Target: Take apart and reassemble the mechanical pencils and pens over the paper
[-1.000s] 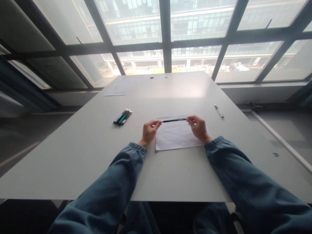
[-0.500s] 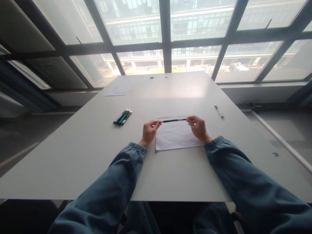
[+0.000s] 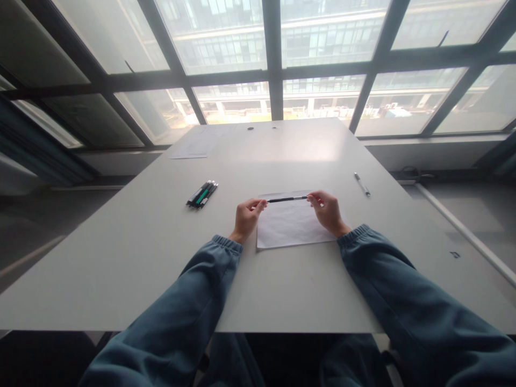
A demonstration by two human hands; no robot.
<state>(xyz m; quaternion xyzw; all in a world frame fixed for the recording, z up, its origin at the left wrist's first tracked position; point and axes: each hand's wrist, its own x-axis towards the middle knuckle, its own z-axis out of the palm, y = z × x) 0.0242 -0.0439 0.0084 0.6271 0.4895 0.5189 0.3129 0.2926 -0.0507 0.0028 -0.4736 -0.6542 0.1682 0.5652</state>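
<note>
Head camera: the left hand [image 3: 246, 219] pinches one end of a black pen [image 3: 287, 199], and the right hand [image 3: 327, 212] pinches the other end. The pen goes side to side between them, over the far part of the paper [image 3: 296, 228]; it seems to be held up, but that is hard to tell. On the white table [image 3: 153, 258], a bunch of dark pens [image 3: 202, 195] lies to the left and a white pen [image 3: 362, 184] to the right. More sheets [image 3: 193, 146] lie at the far end, near the window [image 3: 322, 40].
</note>
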